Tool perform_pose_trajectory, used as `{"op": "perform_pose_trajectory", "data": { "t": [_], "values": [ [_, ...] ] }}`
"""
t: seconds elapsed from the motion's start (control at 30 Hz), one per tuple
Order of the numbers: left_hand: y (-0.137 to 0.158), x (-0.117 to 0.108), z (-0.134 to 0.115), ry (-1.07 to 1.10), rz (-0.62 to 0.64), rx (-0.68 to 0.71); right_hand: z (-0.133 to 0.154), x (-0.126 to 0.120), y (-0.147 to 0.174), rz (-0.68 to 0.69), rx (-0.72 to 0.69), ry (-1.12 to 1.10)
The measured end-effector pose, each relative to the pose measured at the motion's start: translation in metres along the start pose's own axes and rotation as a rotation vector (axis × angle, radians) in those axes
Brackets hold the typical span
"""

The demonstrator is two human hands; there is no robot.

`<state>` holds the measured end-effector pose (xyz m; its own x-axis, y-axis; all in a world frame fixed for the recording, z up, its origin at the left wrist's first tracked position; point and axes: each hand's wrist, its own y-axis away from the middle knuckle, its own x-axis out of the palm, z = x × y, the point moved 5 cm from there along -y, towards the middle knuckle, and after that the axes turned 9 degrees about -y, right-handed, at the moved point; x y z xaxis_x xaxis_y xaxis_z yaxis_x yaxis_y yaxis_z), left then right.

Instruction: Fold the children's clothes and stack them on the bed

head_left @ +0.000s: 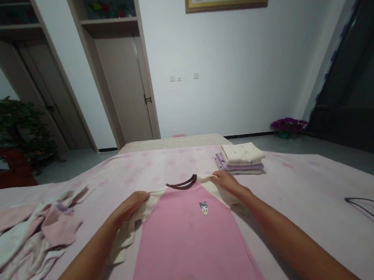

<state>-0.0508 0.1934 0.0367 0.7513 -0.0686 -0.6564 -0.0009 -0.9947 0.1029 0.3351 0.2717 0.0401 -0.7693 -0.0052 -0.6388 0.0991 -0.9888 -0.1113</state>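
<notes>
A pink shirt (188,239) with cream sleeves, a dark brown neckband and a small duck-face patch lies spread in front of me, its collar pointing away. My left hand (137,204) is closed on the cream shoulder at the left of the collar. On the other side, my right hand (226,181) pinches the right shoulder. The left sleeve hangs down under my left forearm, while the right sleeve is partly hidden behind my right wrist. The hem runs out of view at the bottom.
Folded clothes (241,155) are stacked beyond my right hand. A loose heap of clothes (33,238) lies at the left on the pink patterned cover (295,200). A thin black cord (367,212) loops at the right edge. A beige surface (174,142) adjoins the far edge.
</notes>
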Motion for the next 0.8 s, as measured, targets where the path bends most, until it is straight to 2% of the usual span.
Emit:
{"op": "perform_pose_trajectory", "data": {
  "t": [0.07,0.17,0.27,0.37,0.47,0.53,0.6,0.7,0.8],
  "values": [
    [-0.017,0.010,0.017,-0.069,-0.015,-0.036,-0.008,0.008,-0.009,-0.004,0.005,0.056],
    [-0.038,0.005,0.026,-0.206,-0.111,-0.034,-0.014,0.010,-0.024,-0.032,0.037,0.132],
    [-0.047,-0.005,0.026,-0.348,-0.247,-0.019,-0.019,0.010,-0.037,-0.059,0.090,0.196],
    [-0.044,-0.002,0.018,-0.474,-0.351,0.021,-0.028,0.015,-0.046,-0.016,0.149,0.220],
    [-0.033,0.023,-0.001,-0.632,-0.391,0.225,-0.040,0.016,-0.051,0.056,0.203,0.181],
    [-0.025,0.048,-0.013,-0.680,-0.353,0.386,-0.049,0.010,-0.051,0.085,0.237,0.124],
    [-0.019,0.073,-0.018,-0.689,-0.277,0.483,-0.057,0.000,-0.047,0.106,0.275,0.049],
    [-0.018,0.098,-0.016,-0.785,-0.229,0.474,-0.066,-0.015,-0.032,0.175,0.318,-0.080],
    [-0.019,0.107,-0.011,-0.884,-0.235,0.412,-0.066,-0.027,-0.012,0.255,0.281,-0.212]
  ]
}}
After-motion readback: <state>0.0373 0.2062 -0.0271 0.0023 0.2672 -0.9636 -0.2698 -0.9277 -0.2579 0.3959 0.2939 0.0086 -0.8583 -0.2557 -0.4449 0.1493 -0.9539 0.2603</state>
